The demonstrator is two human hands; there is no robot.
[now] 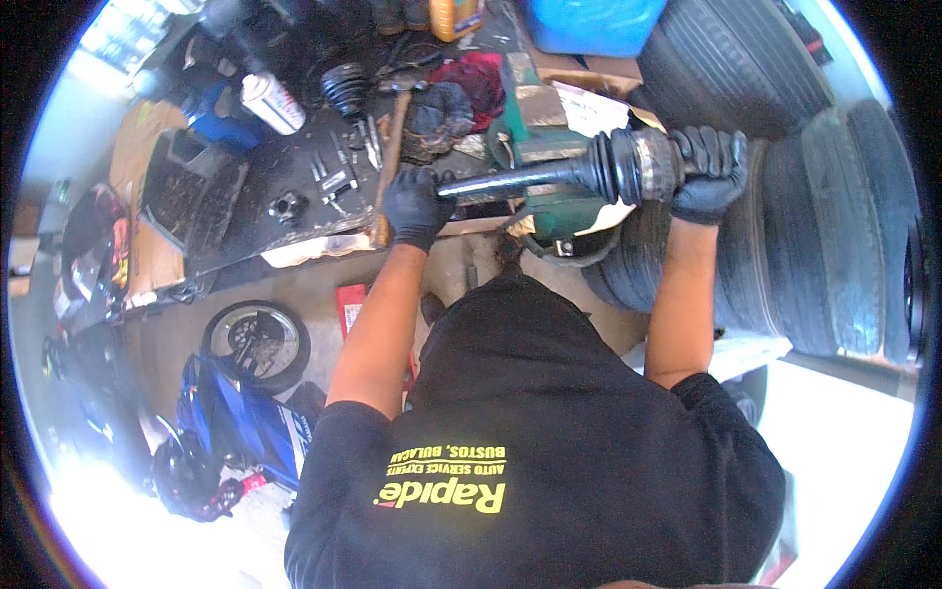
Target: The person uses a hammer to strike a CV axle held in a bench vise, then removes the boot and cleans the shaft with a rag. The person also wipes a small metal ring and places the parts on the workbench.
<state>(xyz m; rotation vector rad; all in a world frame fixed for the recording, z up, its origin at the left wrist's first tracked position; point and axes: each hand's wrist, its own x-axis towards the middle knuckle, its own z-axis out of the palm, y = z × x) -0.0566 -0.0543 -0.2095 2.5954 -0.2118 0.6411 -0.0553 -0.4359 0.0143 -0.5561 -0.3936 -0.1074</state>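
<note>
A black axle shaft (515,179) with a ribbed rubber boot (608,169) and a metal joint housing (653,162) lies horizontally across a green metal fixture (545,216) at the bench edge. My left hand (418,204), in a black glove, is closed on the shaft's left end. My right hand (708,172), also gloved, grips the joint housing at the right end. A hammer with a wooden handle (390,147) lies just beside my left hand. Hand tools (334,172), a loose boot (343,88), dark rags (437,123) and a red rag (471,83) lie behind the shaft.
The dark workbench (231,245) holds a spray can (270,100), cardboard (147,157) and a blue bin (589,20). Stacked tires (785,245) line the right side. A blue motorcycle (235,417) and a wheel (255,344) are at lower left.
</note>
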